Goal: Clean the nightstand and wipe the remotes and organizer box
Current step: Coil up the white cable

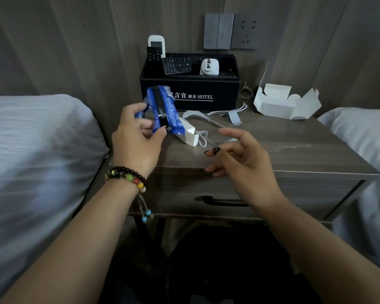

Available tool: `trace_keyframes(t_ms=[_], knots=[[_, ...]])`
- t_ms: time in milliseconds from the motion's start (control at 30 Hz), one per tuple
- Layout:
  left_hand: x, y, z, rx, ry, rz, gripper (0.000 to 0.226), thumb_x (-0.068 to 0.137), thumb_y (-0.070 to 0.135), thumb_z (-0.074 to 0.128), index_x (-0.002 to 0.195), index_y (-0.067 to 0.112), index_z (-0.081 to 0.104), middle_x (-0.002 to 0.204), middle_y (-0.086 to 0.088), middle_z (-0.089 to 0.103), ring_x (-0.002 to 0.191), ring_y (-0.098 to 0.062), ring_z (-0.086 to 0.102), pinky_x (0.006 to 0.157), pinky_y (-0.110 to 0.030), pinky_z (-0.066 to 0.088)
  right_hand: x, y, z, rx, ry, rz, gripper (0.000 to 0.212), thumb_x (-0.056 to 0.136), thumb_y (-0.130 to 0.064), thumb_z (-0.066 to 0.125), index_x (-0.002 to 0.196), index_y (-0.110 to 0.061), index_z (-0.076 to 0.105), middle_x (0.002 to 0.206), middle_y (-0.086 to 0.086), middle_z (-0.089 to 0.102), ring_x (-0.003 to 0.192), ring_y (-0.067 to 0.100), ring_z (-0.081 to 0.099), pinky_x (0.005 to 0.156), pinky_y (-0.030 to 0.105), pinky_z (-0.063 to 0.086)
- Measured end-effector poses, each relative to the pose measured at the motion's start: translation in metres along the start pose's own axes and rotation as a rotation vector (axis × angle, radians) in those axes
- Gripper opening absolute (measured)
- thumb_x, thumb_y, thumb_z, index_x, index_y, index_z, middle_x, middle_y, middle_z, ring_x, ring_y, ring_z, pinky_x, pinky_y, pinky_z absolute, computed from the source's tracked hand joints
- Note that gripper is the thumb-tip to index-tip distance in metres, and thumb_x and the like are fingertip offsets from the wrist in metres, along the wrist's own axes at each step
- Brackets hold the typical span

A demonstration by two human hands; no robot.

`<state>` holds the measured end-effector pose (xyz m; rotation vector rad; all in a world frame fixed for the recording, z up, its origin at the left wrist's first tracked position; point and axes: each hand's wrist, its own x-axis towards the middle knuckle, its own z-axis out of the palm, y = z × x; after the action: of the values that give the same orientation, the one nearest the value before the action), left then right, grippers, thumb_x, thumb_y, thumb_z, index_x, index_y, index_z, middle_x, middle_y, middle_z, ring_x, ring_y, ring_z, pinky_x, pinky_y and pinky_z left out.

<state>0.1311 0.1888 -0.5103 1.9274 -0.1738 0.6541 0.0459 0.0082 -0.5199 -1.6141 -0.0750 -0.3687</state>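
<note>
- The left hand holds a crinkled blue and black plastic wrapper by its lower end, fingers and thumb curled around it, raised above the front-left part of the grey wood-grain counter.
- The right hand hovers over the counter's front edge with fingers spread and loosely bent, holding nothing.
- The wrapper looks light, thin and limp; it would likely crumple in a fist and needs no careful hold.
- The black leather-look organizer box with white "HOTEL" lettering stands at the back of the counter against the wall.
- In it are 3 remotes: a white remote with a small screen upright at the back left, a short black remote in front of that, and a long black remote lying tilted across the box. A white plug adapter sits to their right.
- The remotes look rigid, light and smooth; each is probably best taken by its long sides and lifted out before wiping. The box seems stiff enough to grip by its walls.
- Also on the counter: a small white carton just behind the wrapper, grey cords and straps, and an opened white cardboard box at the back right.
- A wet-looking smear shows on the right side.
</note>
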Motion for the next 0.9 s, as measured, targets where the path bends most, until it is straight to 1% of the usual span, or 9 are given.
trace_keyframes(t_ms=[100,200,267,333,467,533,633,767,900], knots=[[-0.023,0.014,-0.010,-0.075,-0.124,0.184,0.050,0.078,0.013,0.077,0.116,0.031,0.050,0.084,0.014,0.066,0.077,-0.001,0.066,0.073,-0.017,0.053,-0.001,0.000,-0.004,0.059,0.032,-0.029,0.034,0.091,-0.004,0.065,0.119,-0.020,0.054,0.097,0.008,0.071,0.086,0.023,0.071,0.070,0.032,0.059],[-0.039,0.021,-0.014,-0.105,-0.312,0.311,0.049,0.076,0.008,0.077,0.113,0.030,0.054,0.090,0.015,0.067,0.081,0.001,0.066,0.075,-0.014,0.051,-0.001,-0.002,-0.011,0.093,0.001,-0.046,0.054,0.078,-0.019,0.075,0.126,-0.022,0.049,0.116,0.004,0.065,0.102,0.016,0.066,0.089,0.032,0.056],[-0.046,0.020,-0.014,-0.087,-0.417,0.375,0.047,0.075,0.009,0.078,0.112,0.030,0.057,0.094,0.016,0.067,0.083,0.002,0.066,0.079,-0.013,0.050,-0.002,-0.005,-0.015,0.202,-0.046,0.000,0.063,0.076,-0.019,0.078,0.130,-0.021,0.046,0.125,0.005,0.062,0.107,0.019,0.065,0.088,0.035,0.057],[-0.051,0.020,-0.014,-0.063,-0.505,0.410,0.045,0.074,0.012,0.079,0.109,0.032,0.059,0.096,0.015,0.068,0.086,0.003,0.066,0.082,-0.011,0.048,-0.004,-0.007,-0.019,0.303,-0.060,0.054,0.068,0.074,-0.014,0.075,0.135,-0.013,0.044,0.127,0.007,0.062,0.110,0.025,0.064,0.084,0.039,0.058],[-0.060,0.024,-0.013,-0.145,-0.641,0.297,0.052,0.072,0.028,0.080,0.116,0.039,0.056,0.103,0.015,0.068,0.096,-0.003,0.067,0.084,-0.017,0.051,-0.012,-0.006,-0.033,0.307,-0.009,0.100,0.068,0.069,-0.011,0.078,0.132,-0.012,0.050,0.118,0.012,0.067,0.106,0.029,0.067,0.081,0.042,0.058],[-0.066,0.027,-0.010,-0.294,-0.721,0.116,0.060,0.068,0.035,0.081,0.120,0.035,0.052,0.114,0.014,0.065,0.101,-0.008,0.067,0.081,-0.021,0.054,-0.020,-0.002,-0.041,0.300,0.007,0.107,0.065,0.067,-0.013,0.075,0.128,-0.013,0.053,0.116,0.012,0.068,0.107,0.031,0.068,0.083,0.043,0.058],[-0.078,0.029,0.001,-0.469,-0.802,-0.115,0.063,0.063,0.026,0.083,0.117,0.023,0.051,0.112,0.005,0.068,0.100,-0.014,0.069,0.077,-0.025,0.056,-0.035,0.007,-0.050,0.280,0.031,0.105,0.061,0.066,-0.011,0.075,0.123,-0.012,0.056,0.110,0.008,0.071,0.106,0.029,0.068,0.085,0.042,0.058],[-0.096,0.022,0.014,-0.433,-0.818,-0.142,0.051,0.061,0.021,0.078,0.108,0.017,0.059,0.095,-0.001,0.073,0.084,-0.010,0.070,0.070,-0.019,0.053,-0.055,0.023,-0.065,0.189,0.028,0.139,0.048,0.066,-0.011,0.075,0.111,-0.014,0.061,0.100,0.004,0.075,0.093,0.021,0.072,0.076,0.032,0.059],[-0.108,0.002,0.022,-0.362,-0.921,-0.133,0.041,0.065,0.016,0.081,0.102,0.018,0.064,0.096,-0.003,0.071,0.085,-0.008,0.068,0.069,-0.016,0.051,-0.072,0.043,-0.094,-0.019,-0.063,0.245,0.046,0.066,-0.011,0.080,0.109,-0.016,0.065,0.102,0.003,0.076,0.093,0.019,0.073,0.084,0.034,0.059]])
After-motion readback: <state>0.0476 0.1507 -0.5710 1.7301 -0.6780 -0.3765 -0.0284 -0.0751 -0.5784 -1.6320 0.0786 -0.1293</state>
